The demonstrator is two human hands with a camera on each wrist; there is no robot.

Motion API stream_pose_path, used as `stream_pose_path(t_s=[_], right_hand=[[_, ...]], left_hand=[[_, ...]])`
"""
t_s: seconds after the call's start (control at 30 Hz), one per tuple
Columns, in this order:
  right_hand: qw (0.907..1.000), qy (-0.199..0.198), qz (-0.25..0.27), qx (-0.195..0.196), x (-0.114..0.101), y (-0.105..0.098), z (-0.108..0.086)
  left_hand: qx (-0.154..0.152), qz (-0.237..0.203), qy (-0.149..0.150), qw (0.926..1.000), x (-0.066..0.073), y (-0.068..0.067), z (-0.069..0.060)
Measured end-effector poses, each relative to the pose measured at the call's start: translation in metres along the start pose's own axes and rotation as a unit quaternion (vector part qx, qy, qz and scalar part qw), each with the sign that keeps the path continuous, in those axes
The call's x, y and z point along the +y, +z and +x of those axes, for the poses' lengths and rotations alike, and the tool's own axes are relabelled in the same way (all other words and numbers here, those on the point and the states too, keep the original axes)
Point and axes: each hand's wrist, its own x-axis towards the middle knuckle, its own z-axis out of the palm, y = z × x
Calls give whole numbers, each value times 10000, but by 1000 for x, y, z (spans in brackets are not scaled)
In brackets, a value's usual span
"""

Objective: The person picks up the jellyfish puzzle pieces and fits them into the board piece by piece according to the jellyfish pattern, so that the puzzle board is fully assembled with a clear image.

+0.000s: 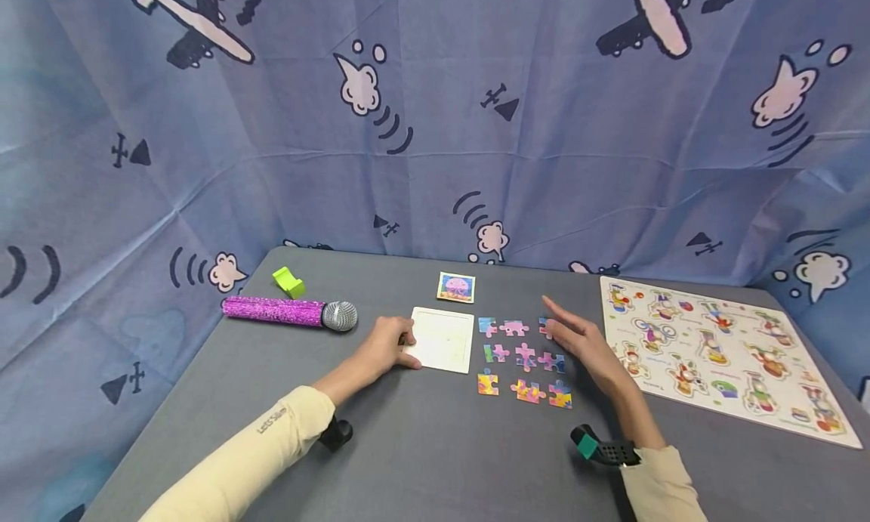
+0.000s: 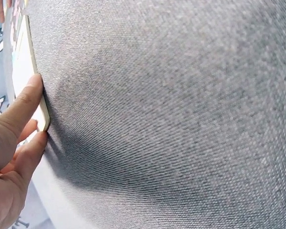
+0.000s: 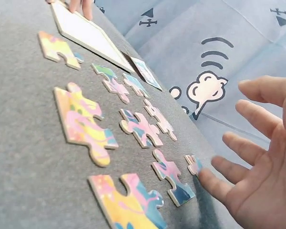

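My left hand (image 1: 386, 348) holds the left edge of a white puzzle tray (image 1: 442, 341), thumb and fingers against its rim. The tray lies flat on the grey table, its recess bare. To its right, several jigsaw pieces (image 1: 526, 356) in pink, blue and yellow are spread in three rows, apart from each other. My right hand (image 1: 590, 353) is over the right end of the top row, fingers extended, partly covering the blue-and-pink corner piece (image 1: 543, 325). In the right wrist view the little finger is close to that piece (image 3: 193, 164); whether they touch, I cannot tell.
Behind the tray lies a small jellyfish picture card (image 1: 455, 287). A glittery purple microphone (image 1: 288, 312) and a lime-green block (image 1: 289, 282) are at the left. A large picture board (image 1: 720, 348) fills the right side. A blue curtain (image 1: 435, 129) hangs behind the table.
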Motion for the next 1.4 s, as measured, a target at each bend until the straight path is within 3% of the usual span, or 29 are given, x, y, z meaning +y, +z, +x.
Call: stream_pose_path(t_s=[0.13,0.3,0.47,0.63,0.87,1.13,1.4], right_hand=[[9985,27,531,-120,5,0,7],[9984,-84,544,-142,9,0,13],[9990,-432,99,67,10,0,19],[9979,-379,-470,243,11,1,27],[9964,-337,-779,76,11,1,36],[9932,-551,-1012,-131,10,5,46],[9822,-683,-1718,-319,5,13,63]], left_hand=[[21,45,-3,10000,-1,0,1],[-13,55,-4,10000,1,-2,2],[-44,158,50,9999,4,-3,3],[-73,340,-45,9994,5,-4,4],[-79,575,51,9983,6,-3,5],[134,652,301,9973,3,0,3],[193,602,309,9975,5,-1,3]])
